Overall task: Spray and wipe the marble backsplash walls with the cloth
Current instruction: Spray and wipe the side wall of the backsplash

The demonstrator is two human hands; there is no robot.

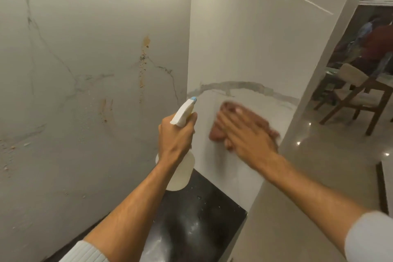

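Observation:
My left hand [177, 134] grips the neck of a translucent spray bottle [180, 174] with a white trigger head and blue nozzle, held upright near the wall corner. My right hand [246, 134] presses a reddish-brown cloth [217, 132] flat against the right marble wall [244, 38]; the cloth is blurred by motion. The left marble wall [85, 59] carries orange-brown stains and splatter beside grey veins.
A black countertop [204, 219] with droplets and white smears lies below the corner. The right wall ends at a beige pillar edge [308, 112]. Beyond it are a glossy floor, a wooden chair [357, 100] and a person in the background.

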